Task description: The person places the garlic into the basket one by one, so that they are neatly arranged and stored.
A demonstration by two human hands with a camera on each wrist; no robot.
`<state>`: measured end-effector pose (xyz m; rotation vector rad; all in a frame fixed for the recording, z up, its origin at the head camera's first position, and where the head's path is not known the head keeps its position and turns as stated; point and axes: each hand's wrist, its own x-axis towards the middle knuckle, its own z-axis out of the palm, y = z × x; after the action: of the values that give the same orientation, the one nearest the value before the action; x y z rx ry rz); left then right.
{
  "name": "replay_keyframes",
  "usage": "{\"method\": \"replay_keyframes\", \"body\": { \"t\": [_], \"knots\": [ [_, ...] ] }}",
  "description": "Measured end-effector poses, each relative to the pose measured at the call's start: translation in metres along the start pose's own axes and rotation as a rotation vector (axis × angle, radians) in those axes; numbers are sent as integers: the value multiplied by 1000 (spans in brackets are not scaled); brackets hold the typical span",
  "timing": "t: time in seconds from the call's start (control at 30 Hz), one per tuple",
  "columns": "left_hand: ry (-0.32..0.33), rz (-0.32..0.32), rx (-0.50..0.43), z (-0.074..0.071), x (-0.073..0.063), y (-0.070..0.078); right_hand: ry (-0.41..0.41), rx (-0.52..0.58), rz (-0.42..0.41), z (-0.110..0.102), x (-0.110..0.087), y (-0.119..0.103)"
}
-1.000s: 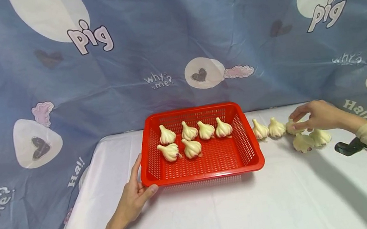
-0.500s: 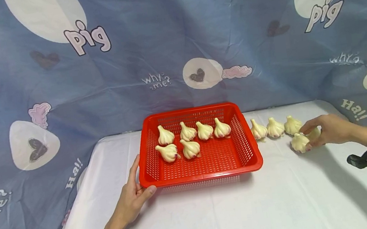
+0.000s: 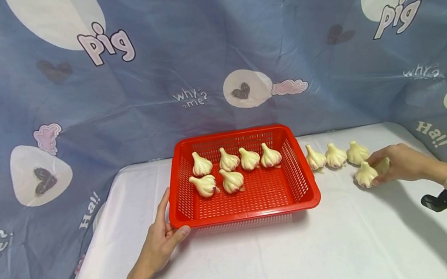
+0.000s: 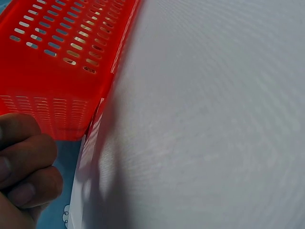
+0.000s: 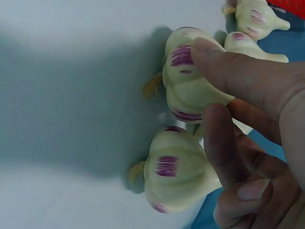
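Note:
My left hand [image 3: 159, 247] grips the near left corner of a red plastic basket [image 3: 254, 213], thumb over the rim and fingers along its side. Several garlic bulbs lie in the basket, a row of them at the back and two in front. On the white table to the right, my right hand [image 3: 402, 163] is at the two nearer bulbs. It pinches the left one, a garlic bulb [image 5: 190, 88], with the thumb on its purple-streaked side and the index finger at its other side. Beside it lies another garlic bulb [image 5: 176, 171], partly hidden by the hand in the head view.
Three more bulbs stand in a row behind, right of the basket, among them a garlic bulb [image 3: 336, 155] in the middle. White cloth [image 3: 289, 253] covers the table. A blue printed curtain [image 3: 179, 60] hangs along its back edge.
My right hand has moved from the back row's right-hand bulb toward me, down to the nearer pair, and its fingers have come around the left one. The left hand stays at the basket.

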<state>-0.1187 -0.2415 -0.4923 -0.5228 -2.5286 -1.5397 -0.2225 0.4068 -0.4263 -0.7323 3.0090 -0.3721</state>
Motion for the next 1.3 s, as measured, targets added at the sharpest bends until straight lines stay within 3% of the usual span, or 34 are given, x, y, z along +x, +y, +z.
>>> {"method": "replay_keyframes", "body": {
  "t": [0.23,0.63,1.0,1.3],
  "knots": [
    [-6,0,-7,-1,0,0,-20,-1,-19,1,2,-3],
    [-6,-2,-10,-2,1,1,-139,104,70,1,3,-7],
    [-2,-4,-2,-2,0,1,-170,135,69,6,0,-12],
    [1,-1,4,-1,0,2,-164,193,87,-4,0,-18]
  ]
}}
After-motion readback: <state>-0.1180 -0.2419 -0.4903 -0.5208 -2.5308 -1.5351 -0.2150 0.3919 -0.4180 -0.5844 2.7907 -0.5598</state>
